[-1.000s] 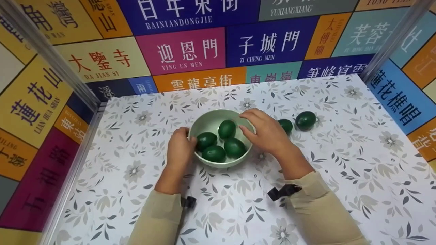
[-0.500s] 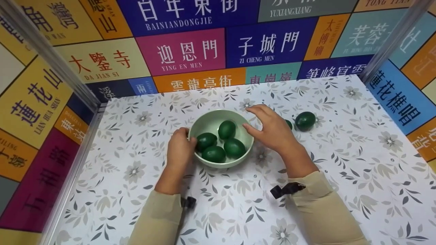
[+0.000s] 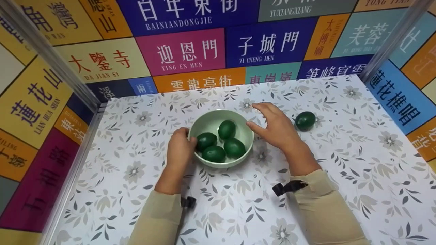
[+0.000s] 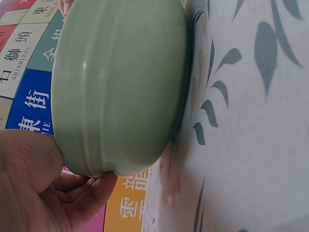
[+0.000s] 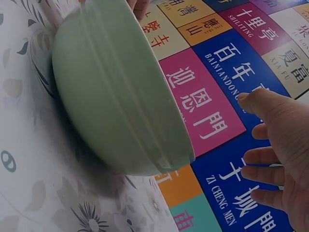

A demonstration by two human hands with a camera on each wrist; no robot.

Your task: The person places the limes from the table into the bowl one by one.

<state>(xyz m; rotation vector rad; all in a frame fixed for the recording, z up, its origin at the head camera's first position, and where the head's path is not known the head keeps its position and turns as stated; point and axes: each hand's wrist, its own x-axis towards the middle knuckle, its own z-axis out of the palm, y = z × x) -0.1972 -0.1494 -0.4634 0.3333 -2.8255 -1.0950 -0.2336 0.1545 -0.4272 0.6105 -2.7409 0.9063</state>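
Note:
A pale green bowl (image 3: pixel 221 163) stands on the flower-patterned table, with several glossy dark green, egg-shaped fruits (image 3: pixel 234 148) lying inside. My left hand (image 3: pixel 180 149) grips the bowl's left side, thumb over the rim and fingers against the outer wall; the left wrist view shows the same hand (image 4: pixel 72 193) at the wall of the bowl (image 4: pixel 116 87). Right of the bowl, my right hand (image 3: pixel 277 131) hovers with fingers spread and nothing in them. The right wrist view has this hand (image 5: pixel 285 150) apart from the bowl (image 5: pixel 111 96).
One more dark green fruit (image 3: pixel 305 120) lies on the table (image 3: pixel 259 211) to the right of my right hand. Colourful panels with Chinese lettering (image 3: pixel 184 51) wall in the table at the back and both sides. Black wrist straps (image 3: pixel 289 187) sit at the sleeves.
My right hand has drawn away from the bowl's rim, moving right, and now covers the nearer loose fruit from view. The left hand and bowl have stayed put.

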